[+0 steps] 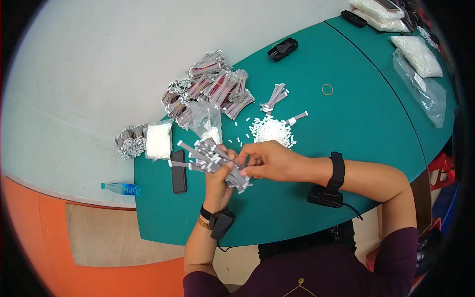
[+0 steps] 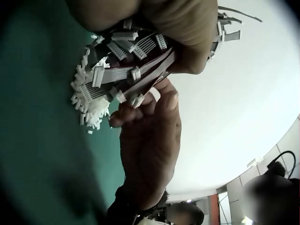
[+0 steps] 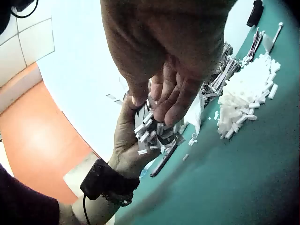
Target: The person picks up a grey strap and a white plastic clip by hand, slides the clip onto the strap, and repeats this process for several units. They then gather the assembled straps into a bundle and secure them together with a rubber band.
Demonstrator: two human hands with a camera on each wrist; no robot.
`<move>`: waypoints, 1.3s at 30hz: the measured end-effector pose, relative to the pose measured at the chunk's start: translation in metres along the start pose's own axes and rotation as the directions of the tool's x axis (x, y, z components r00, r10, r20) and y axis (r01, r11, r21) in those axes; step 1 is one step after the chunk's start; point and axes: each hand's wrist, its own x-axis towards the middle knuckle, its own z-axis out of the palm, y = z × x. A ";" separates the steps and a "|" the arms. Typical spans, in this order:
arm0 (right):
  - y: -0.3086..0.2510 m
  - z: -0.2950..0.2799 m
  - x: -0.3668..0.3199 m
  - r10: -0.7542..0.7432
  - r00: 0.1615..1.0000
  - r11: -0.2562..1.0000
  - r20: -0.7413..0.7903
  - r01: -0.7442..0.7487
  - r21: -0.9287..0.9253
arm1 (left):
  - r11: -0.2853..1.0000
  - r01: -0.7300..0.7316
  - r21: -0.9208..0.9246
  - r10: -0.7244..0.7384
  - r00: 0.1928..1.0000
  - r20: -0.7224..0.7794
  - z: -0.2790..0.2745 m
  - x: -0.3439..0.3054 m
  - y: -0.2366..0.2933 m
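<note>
A bundle of short grey ribbon cables with white end connectors [image 1: 210,156] is gripped in the left hand [image 1: 217,184], its ends fanning out on both sides. The right hand [image 1: 269,161] reaches in from the right, thumb and fingertips pinching at a cable of that bundle. In the left wrist view the right hand [image 2: 150,136] touches a connector [image 2: 137,101] at the bundle's lower edge. The right wrist view has the right hand [image 3: 168,56] over the bundle [image 3: 150,133], its fingers partly hiding the cables. A heap of small white pieces [image 1: 271,131] lies just beyond the hands.
Loose cables [image 1: 275,98] lie behind the heap, with banded cable bundles [image 1: 217,84] to their left. A bag of white pieces [image 1: 159,141], a phone [image 1: 179,173] and a bottle [image 1: 121,188] are at the left. A rubber band [image 1: 327,89] and black strap [image 1: 283,49] lie farther back.
</note>
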 end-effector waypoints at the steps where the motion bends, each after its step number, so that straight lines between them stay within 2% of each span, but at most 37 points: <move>1: 0.002 0.000 -0.001 -0.016 1.000 0.999 -0.024 0.015 -0.049 | 1.000 0.001 -0.005 -0.001 1.000 0.011 0.005 0.000 -0.004; 3: 0.006 -0.001 -0.004 -0.050 0.997 0.988 -0.067 0.039 -0.147 | 1.000 0.004 -0.008 -0.003 0.999 0.039 0.012 -0.001 -0.009; 6: 0.013 -0.002 -0.007 -0.210 0.974 0.951 -0.088 0.182 -0.250 | 1.000 0.001 -0.025 0.001 0.996 0.087 0.010 -0.003 -0.017; 9: 0.025 -0.001 -0.011 -0.351 0.936 0.853 -0.013 0.314 -0.418 | 0.996 0.004 0.086 -0.008 0.999 0.053 0.009 -0.007 -0.025; 10: 0.027 -0.001 -0.013 -0.349 0.937 0.830 0.003 0.311 -0.463 | 0.999 -0.013 0.050 0.007 0.994 0.111 0.010 -0.006 -0.027; 12: 0.029 0.001 -0.018 -0.339 0.940 0.781 0.034 0.302 -0.546 | 0.999 -0.022 0.048 0.016 0.992 0.123 0.006 -0.007 -0.038; 13: 0.029 0.002 -0.020 -0.326 0.945 0.781 0.033 0.289 -0.554 | 0.999 -0.025 0.047 0.019 0.991 0.129 0.004 -0.008 -0.041; 14: 0.029 0.001 -0.022 -0.314 0.949 0.779 0.032 0.277 -0.563 | 0.996 0.052 0.070 -0.059 0.993 0.100 0.011 -0.012 -0.034; 18: 0.032 -0.005 -0.029 -0.228 0.973 0.861 0.038 0.220 -0.459 | 0.986 -0.132 0.106 0.116 0.983 0.145 0.005 -0.009 -0.046; 21: 0.027 -0.013 -0.032 -0.123 0.992 0.899 0.027 0.123 -0.419 | 0.976 -0.158 0.148 0.134 0.977 0.165 0.008 -0.005 -0.045; 24: 0.018 -0.018 -0.036 -0.083 0.996 0.891 -0.032 0.060 -0.450 | 0.977 -0.156 0.147 0.128 0.974 0.186 0.009 -0.005 -0.049; 27: 0.008 -0.018 -0.037 -0.111 0.989 0.946 -0.100 0.074 -0.315 | 0.988 -0.118 0.099 0.096 0.974 0.205 0.008 -0.004 -0.049; 30: 0.014 -0.012 -0.036 -0.200 0.971 0.945 -0.133 0.156 -0.289 | 0.994 -0.098 0.041 0.091 0.984 0.156 0.010 -0.004 -0.049; 33: 0.017 -0.006 -0.036 -0.150 0.978 0.952 -0.143 0.104 -0.288 | 0.995 -0.100 0.024 0.096 0.986 0.135 0.008 -0.004 -0.050; 39: 0.030 0.000 -0.032 -0.299 0.940 0.883 -0.164 0.207 -0.420 | 0.996 -0.071 0.056 0.064 0.990 0.122 0.007 -0.006 -0.050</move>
